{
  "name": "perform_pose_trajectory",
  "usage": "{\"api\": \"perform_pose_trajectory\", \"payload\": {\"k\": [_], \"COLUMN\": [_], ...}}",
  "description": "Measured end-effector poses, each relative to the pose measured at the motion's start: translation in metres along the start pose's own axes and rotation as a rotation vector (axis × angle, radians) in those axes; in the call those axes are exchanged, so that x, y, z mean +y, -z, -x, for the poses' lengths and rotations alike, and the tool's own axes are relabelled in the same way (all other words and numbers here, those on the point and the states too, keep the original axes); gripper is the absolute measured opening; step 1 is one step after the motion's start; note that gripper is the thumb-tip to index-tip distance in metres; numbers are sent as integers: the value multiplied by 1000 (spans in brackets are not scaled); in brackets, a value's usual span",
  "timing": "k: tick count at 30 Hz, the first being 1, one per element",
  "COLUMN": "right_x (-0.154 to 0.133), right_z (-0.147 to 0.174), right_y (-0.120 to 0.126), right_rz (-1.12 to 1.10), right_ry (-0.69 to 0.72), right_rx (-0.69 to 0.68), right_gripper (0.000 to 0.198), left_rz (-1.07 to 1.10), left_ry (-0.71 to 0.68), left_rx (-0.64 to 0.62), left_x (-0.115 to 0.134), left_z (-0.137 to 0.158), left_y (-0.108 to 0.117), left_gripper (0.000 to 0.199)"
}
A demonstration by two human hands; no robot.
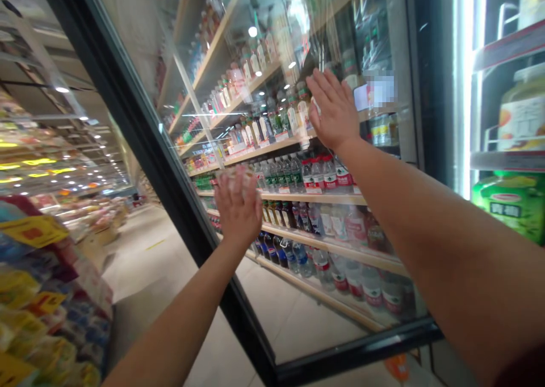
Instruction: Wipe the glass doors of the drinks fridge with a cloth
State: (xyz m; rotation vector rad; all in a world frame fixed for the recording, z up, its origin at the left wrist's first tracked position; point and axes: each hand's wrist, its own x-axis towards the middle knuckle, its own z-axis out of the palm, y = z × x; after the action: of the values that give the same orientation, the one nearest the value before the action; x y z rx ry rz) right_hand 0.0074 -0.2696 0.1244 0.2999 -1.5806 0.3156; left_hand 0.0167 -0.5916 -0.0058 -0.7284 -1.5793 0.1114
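A black-framed glass door (293, 296) stands swung open in front of me. My left hand (239, 208) lies flat against the pane on its left side, fingers stretched upward. Higher and further right, my right hand (334, 109) also rests flat on the glass, its fingers pointing up and to the left. A pale patch shows at the edges of both hands; I cannot tell whether it is a reflection or something under the palms. The door's black frame (140, 165) slants down the left side and along the bottom.
Shelves of bottled drinks (327, 174) show in the glass. To the right, a lit cooler holds bottles (522, 112) and a green package (508, 205). A display of yellow packets (38, 330) stands at the left beside the pale floor (149, 262) of the aisle.
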Motion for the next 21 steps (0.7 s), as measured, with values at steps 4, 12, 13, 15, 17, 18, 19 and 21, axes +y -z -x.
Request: {"api": "perform_pose_trajectory", "payload": {"k": [4, 12, 13, 15, 17, 18, 19, 21], "right_x": [0, 0, 0, 1, 1, 2, 2, 2], "right_z": [0, -1, -1, -1, -1, 0, 0, 0], "right_y": [2, 2, 2, 2, 2, 3, 3, 2], "right_rz": [17, -30, -33, -15, 18, 30, 37, 43], "right_ry": [10, -21, -16, -5, 5, 11, 18, 32], "right_rx": [-6, -6, -2, 6, 14, 20, 25, 35], "right_gripper": [63, 62, 61, 62, 61, 61, 60, 59], "left_rz": [86, 81, 120, 165, 156, 139, 115, 95], "left_ry": [-313, -111, -234, -409, -355, -262, -122, 84], "left_rx": [-167, -137, -200, -298, -270, -220, -143, -28], "left_x": [7, 14, 23, 32, 29, 23, 18, 10], "left_z": [-21, -71, -69, -71, -85, -96, -108, -131], "left_y": [-4, -11, -12, -14, -15, -16, -17, -21], "left_gripper": [74, 66, 64, 59, 60, 64, 67, 70]}}
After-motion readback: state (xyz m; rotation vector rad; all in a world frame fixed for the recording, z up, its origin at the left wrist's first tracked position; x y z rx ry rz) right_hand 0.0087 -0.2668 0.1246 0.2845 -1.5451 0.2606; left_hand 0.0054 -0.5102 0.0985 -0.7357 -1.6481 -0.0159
